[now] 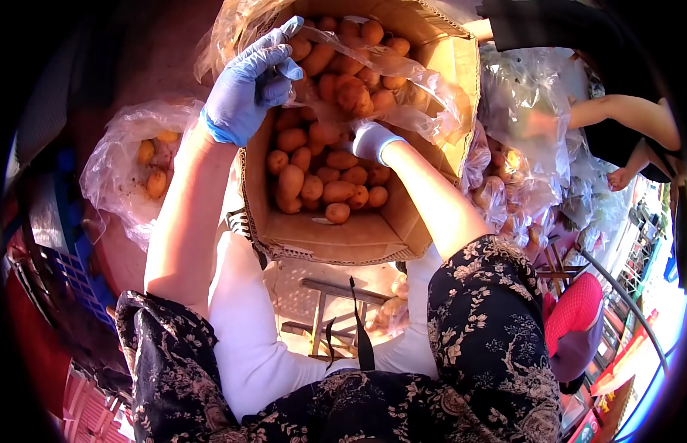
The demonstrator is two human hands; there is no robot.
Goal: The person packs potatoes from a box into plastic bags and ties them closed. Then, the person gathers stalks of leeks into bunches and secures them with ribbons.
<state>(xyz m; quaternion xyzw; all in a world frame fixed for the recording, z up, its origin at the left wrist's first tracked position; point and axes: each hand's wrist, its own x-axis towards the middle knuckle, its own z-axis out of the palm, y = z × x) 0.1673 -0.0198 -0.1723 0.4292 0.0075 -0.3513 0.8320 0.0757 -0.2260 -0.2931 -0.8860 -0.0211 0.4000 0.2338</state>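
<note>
Nearest, floral shirt (343,406) above white trousers (244,325). Farther out, left hand (246,94) in a blue glove, fingers partly curled, index nearly straight, close by clear film (410,70) (grip impossible to tell). Right hand (373,142), gloved too, fingers hidden at the film, hold unclear. Below both, brown produce (336,192) heaped inside the box (321,240), partly under film. Off right, another person's arm (617,114) beside bags (517,177).

The fingertips of the right hand (376,142) disappear amid clear plastic (439,96) and potatoes (292,181), concealing its grip; whether the left hand (241,92) pinches anything is unclear. The top edge crops the carton (329,242). A co-worker's forearm (617,114) ends in a blur at a bag (517,74).
</note>
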